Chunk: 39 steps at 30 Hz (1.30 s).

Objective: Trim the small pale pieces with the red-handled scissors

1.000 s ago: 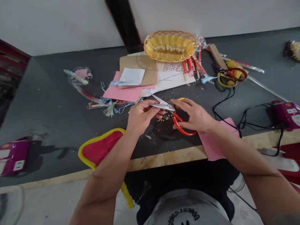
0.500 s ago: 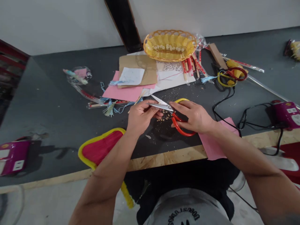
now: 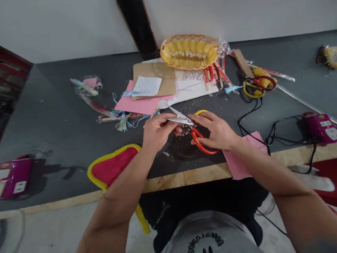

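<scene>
My right hand (image 3: 217, 130) is closed round the handles of a pair of scissors (image 3: 196, 135), one loop red and the other yellow. Its blades stand apart and point left, reaching over the fingers of my left hand (image 3: 159, 131). Those fingers are pinched together on a thin pale stick (image 3: 178, 116), whose short tip shows between the blades; the rest is hidden by the hand. Small tan crumbs (image 3: 186, 130) are scattered on the dark table (image 3: 65, 137) beneath both hands.
A yellow basket (image 3: 189, 63) holds small pale pieces at the back. Pink paper (image 3: 140, 105), tassels (image 3: 123, 123) and wrapped sticks surround the work spot. A second pair of scissors (image 3: 268, 83) and a corded purple box (image 3: 321, 128) are on the right. A yellow-edged red piece (image 3: 114, 163) lies front left.
A pale stick tip now shows between the scissor blades. Both hands stay in nearly the same place, and the blades remain apart.
</scene>
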Tool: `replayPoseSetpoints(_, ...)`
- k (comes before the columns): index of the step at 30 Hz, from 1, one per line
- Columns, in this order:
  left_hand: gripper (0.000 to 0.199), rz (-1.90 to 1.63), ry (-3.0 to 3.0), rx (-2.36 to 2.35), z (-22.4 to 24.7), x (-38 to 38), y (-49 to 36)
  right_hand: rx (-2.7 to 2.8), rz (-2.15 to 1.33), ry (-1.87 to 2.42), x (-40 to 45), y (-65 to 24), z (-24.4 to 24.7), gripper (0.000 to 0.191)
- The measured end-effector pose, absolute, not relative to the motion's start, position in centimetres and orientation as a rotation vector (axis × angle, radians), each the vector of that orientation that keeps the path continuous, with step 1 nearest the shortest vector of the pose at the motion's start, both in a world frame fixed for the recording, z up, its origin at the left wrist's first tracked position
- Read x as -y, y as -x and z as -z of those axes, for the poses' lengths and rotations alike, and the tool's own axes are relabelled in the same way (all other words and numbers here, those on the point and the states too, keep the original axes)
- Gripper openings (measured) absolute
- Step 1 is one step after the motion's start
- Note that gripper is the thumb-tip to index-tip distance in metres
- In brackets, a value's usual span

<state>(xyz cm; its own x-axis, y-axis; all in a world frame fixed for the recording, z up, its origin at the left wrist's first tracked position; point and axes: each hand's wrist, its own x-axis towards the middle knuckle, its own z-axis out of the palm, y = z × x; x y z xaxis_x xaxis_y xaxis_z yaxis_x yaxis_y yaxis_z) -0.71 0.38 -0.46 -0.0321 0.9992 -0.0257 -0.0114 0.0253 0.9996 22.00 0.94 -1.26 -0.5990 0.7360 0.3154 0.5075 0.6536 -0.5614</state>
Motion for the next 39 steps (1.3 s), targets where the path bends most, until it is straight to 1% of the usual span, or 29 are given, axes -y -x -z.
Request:
replayPoseSetpoints(6,0.028,-1.171,-1.127,-1.189,-0.18,-0.38,0.56,2.321,-0.650,0.926,-1.14,-22.04,1.49,0.077)
replayPoseSetpoints(12,0.022,-1.154,-1.163,-1.160,0.17,-0.44,0.94,2.332,-0.655,0.905,-1.06,-22.02,1.36,0.077)
replayPoseSetpoints(22,0.021,-1.130,-1.200,-1.187,0.01,-0.31,0.87,2.418,-0.546,0.930,-0.67,-22.11,0.81,0.070)
replayPoseSetpoints(30,0.030,-1.186,-1.162,-1.231,0.36,-0.37,0.57,2.412,-0.547,1.055,-0.33,-21.91,0.61,0.067)
replayPoseSetpoints(39,0.023,-1.225,-1.189,-1.258,0.37,-0.21,0.52,2.371,-0.551,1.050,-0.40,-21.71,0.63,0.072)
